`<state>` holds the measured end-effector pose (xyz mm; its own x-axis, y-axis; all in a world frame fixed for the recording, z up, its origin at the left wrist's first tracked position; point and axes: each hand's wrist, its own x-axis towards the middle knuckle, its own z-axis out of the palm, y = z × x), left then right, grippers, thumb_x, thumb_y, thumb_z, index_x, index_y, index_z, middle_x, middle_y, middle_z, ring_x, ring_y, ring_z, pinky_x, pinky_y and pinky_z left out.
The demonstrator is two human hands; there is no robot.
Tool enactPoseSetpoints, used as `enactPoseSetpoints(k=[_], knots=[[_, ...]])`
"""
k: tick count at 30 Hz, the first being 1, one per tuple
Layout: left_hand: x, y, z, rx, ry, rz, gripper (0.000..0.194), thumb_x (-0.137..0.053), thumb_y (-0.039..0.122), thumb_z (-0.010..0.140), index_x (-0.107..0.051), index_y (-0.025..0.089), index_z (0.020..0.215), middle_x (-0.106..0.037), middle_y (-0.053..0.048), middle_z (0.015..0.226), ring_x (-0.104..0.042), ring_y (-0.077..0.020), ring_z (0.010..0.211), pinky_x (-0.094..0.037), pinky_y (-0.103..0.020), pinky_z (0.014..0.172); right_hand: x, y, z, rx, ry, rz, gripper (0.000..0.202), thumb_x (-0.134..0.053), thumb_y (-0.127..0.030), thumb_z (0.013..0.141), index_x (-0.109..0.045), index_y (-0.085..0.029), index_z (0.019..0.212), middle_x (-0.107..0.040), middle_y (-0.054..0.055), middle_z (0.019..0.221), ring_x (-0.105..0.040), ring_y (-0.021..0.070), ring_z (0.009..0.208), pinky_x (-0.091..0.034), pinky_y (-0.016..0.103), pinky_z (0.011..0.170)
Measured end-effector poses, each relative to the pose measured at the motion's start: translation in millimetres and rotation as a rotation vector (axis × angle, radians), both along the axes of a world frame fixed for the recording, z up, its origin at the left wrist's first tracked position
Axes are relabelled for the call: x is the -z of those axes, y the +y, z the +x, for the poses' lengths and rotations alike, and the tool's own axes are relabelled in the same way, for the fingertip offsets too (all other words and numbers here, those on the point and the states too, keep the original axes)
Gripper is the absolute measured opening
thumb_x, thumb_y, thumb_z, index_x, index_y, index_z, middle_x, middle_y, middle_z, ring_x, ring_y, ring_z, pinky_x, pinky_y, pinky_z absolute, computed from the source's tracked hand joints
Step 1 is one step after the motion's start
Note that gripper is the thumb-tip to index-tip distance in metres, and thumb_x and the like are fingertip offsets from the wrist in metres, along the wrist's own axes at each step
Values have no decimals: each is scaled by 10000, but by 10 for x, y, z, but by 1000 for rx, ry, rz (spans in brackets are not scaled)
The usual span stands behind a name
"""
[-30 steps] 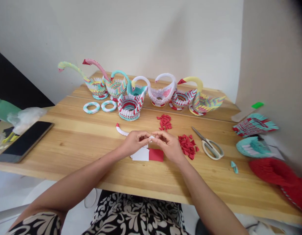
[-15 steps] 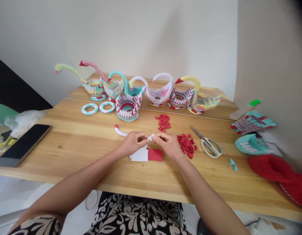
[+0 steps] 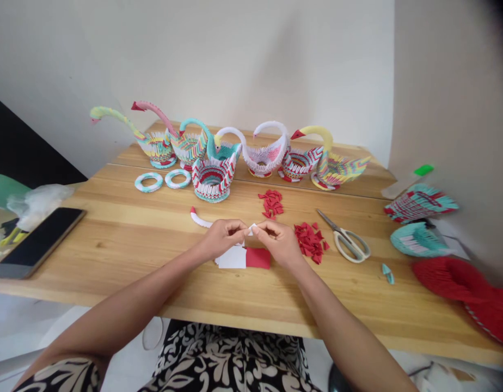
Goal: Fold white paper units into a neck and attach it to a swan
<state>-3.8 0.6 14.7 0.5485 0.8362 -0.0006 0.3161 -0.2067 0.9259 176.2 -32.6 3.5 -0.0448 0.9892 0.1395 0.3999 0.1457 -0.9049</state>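
Observation:
Between the fingertips of both hands is a small folded piece of white paper [image 3: 252, 229]. My left hand [image 3: 224, 238] pinches its left side, and my right hand [image 3: 278, 239] pinches the right side; both are closed. Just below them on the table lie white paper rectangles [image 3: 232, 258] and a red paper rectangle [image 3: 258, 258]. A curved white paper neck with a red tip [image 3: 199, 219] lies behind my left hand, partly hidden by it. Folded red paper triangles form one pile [image 3: 311, 242] beside my right hand and another pile [image 3: 271, 203] farther back.
Several folded-paper swans [image 3: 264, 158] line the back of the wooden table [image 3: 124, 239]. Two paper rings [image 3: 149, 182] lie at left, near a phone [image 3: 39, 242]. Scissors [image 3: 349, 242] rest at right, before a red paper piece [image 3: 459, 288] and teal paper pieces [image 3: 418, 240].
The white paper turns slightly between my fingertips. Both hands stay in nearly the same place, and the things on the table have not moved.

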Motion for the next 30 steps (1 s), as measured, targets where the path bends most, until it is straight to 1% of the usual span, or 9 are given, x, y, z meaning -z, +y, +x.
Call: enactPoseSetpoints(k=[2, 5, 8, 10, 12, 14, 18, 22, 30], knots=[[-1, -2, -2, 3, 9, 54, 314, -500, 333, 838, -591, 131, 616, -570, 14, 570, -443, -85, 536, -315, -196, 530, 9, -4, -8, 4, -12, 20, 219, -604, -361, 809, -694, -181, 722, -665, 15, 709, -552, 148, 653, -391, 249, 576], [-1, -7, -5, -15, 39, 114, 283, -507, 288, 831, -596, 133, 612, -563, 19, 555, -444, -85, 530, -310, -197, 528, 12, -4, -14, -18, -4, 13, 214, -605, -366, 808, -690, -184, 737, -644, 11, 698, -539, 145, 651, -383, 250, 573], [-4, -5, -11, -8, 44, 117, 279, -520, 282, 833, -611, 132, 617, -579, 15, 561, -461, -87, 531, -323, -197, 529, 8, 7, -3, -26, 21, -14, 214, -607, -371, 804, -679, -183, 729, -624, 4, 686, -516, 135, 636, -378, 252, 580], [-9, 5, -21, 22, 6, 81, 244, -546, 291, 828, -641, 132, 669, -610, 7, 603, -500, -94, 560, -356, -197, 551, 10, 21, 20, -18, 64, -34, 226, -597, -380, 810, -666, -185, 719, -606, -4, 670, -503, 128, 623, -374, 252, 582], [-14, 18, -33, 48, -43, 39, 187, -578, 289, 813, -673, 135, 767, -639, -2, 655, -541, -107, 603, -392, -203, 580, 17, 37, 51, -8, 130, -53, 236, -589, -392, 816, -654, -189, 715, -590, -12, 654, -501, 126, 622, -376, 252, 592], [-12, 26, -40, 53, -73, 23, 168, -597, 279, 801, -685, 139, 828, -653, -7, 685, -561, -115, 626, -414, -210, 600, 28, 49, 78, -1, 193, -64, 244, -591, -402, 817, -643, -190, 707, -579, -17, 647, -506, 126, 630, -381, 256, 612], [22, 19, -24, 35, -110, 44, 147, -620, 263, 787, -693, 135, 773, -651, -6, 669, -550, -109, 610, -407, -209, 598, 49, 54, 87, -5, 244, -90, 259, -595, -424, 815, -635, -189, 713, -577, -18, 650, -506, 126, 631, -381, 257, 623], [55, 7, 7, 15, -122, 62, 183, -625, 270, 792, -685, 130, 691, -635, 1, 616, -528, -100, 574, -376, -199, 562, 52, 39, 63, -8, 243, -109, 264, -607, -429, 803, -631, -186, 702, -574, -21, 641, -489, 119, 606, -369, 254, 597], [54, -11, 16, 3, -116, 72, 186, -623, 275, 792, -685, 136, 686, -656, 0, 618, -543, -105, 579, -394, -195, 568, 22, 10, 25, -31, 168, -56, 236, -592, -382, 816, -646, -185, 698, -608, -12, 654, -509, 125, 611, -380, 255, 596]])
